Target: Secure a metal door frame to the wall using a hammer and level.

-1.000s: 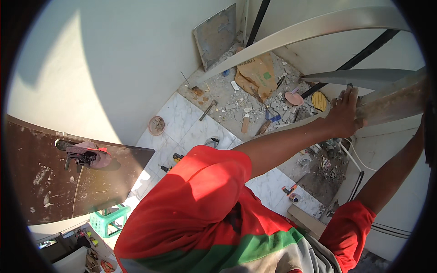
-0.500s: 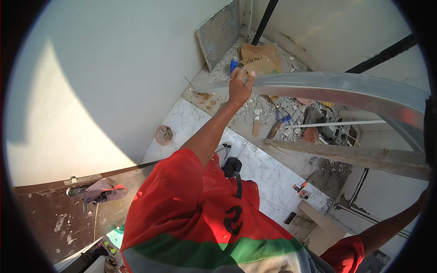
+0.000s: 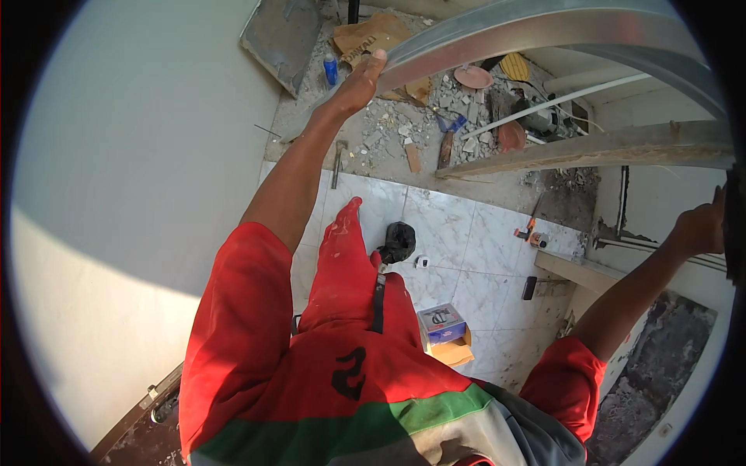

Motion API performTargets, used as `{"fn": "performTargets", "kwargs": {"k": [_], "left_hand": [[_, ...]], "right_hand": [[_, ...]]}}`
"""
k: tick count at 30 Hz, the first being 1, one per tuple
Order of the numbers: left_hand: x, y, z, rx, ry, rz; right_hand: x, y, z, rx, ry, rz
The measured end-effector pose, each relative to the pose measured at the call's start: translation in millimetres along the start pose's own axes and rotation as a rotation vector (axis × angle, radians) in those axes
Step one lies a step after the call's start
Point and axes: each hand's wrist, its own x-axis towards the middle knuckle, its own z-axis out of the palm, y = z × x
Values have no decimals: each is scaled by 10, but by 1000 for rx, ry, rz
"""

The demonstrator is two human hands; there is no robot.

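Note:
My left hand (image 3: 359, 85) reaches up and forward, its fingers closed over the edge of a long silvery metal beam (image 3: 497, 48). The beam arches across the top of the view toward the right rim. At the far right my right hand (image 3: 701, 225) is bent against a dark upright edge (image 3: 731, 225); its fingertips are partly hidden there, and what they grip is unclear. Below the beam, a dusty, rough-edged bar (image 3: 590, 147) runs toward that same dark edge.
Rubble (image 3: 404, 128) covers the floor ahead, with a torn paper bag (image 3: 373, 35), blue bottle (image 3: 330, 70), chisel (image 3: 339, 165) and power tool (image 3: 540, 116). On the marble tiles (image 3: 443, 213) lie a black bag (image 3: 398, 242), an orange tool (image 3: 531, 233), a phone (image 3: 530, 288) and an open box (image 3: 447, 334).
My view has turned, so the rubble and beam appear higher and further left. My left hand still holds the beam. My right hand has come into sight at the right, and the open box now shows.

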Motion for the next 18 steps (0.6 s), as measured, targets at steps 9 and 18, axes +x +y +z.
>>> {"fn": "performTargets", "kwargs": {"k": [9, 18], "left_hand": [[65, -89, -27, 114, -160, 137], [-65, -294, -107, 115, -249, 375]], "right_hand": [[-2872, -975, 1513, 726, -670, 701], [-3261, -1250, 2111, 878, -658, 767]]}}
